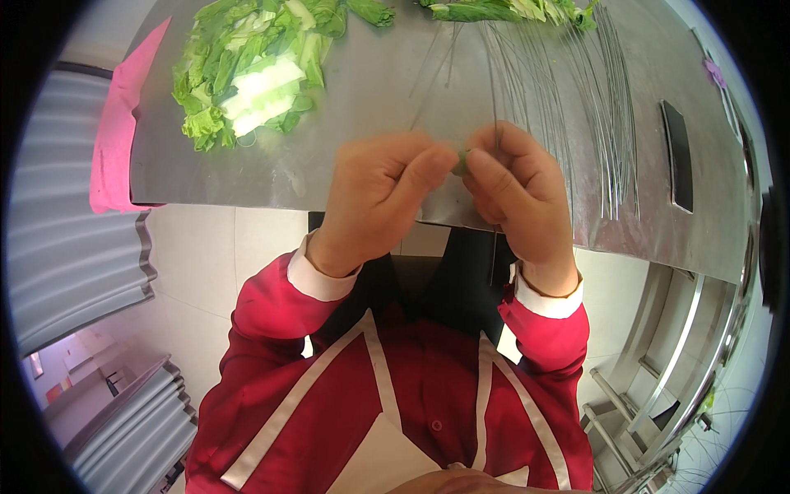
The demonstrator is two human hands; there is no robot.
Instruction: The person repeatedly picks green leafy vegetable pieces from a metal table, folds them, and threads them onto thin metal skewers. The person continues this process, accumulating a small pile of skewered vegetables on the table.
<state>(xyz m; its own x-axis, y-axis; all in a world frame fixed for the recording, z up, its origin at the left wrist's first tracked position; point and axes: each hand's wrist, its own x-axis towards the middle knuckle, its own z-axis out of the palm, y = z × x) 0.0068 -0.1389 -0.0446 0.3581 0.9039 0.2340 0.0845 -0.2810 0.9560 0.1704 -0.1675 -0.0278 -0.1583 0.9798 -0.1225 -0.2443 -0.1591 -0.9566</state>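
Near the table's front edge, my left hand (389, 191) and my right hand (518, 191) meet fingertip to fingertip. Between their thumbs and fingers is a small green piece (460, 163), mostly hidden, perhaps a leaf. A thin dark wire or skewer (494, 259) passes upright through my right hand's fingers and sticks out below them. Past my right hand lie many thin metal wires or skewers (608, 123), spread over the metal table. Cut leafy greens with pale stems (265, 92) are heaped at the upper left. More greens (481, 11) lie at the far edge, by the wires' far ends.
A pink cloth (117, 123) hangs over the left edge of the metal table (216, 179). A dark flat rectangular object (677, 157) lies at the right, with a purple item (715, 73) beyond it. Metal rails (673, 352) stand at the lower right.
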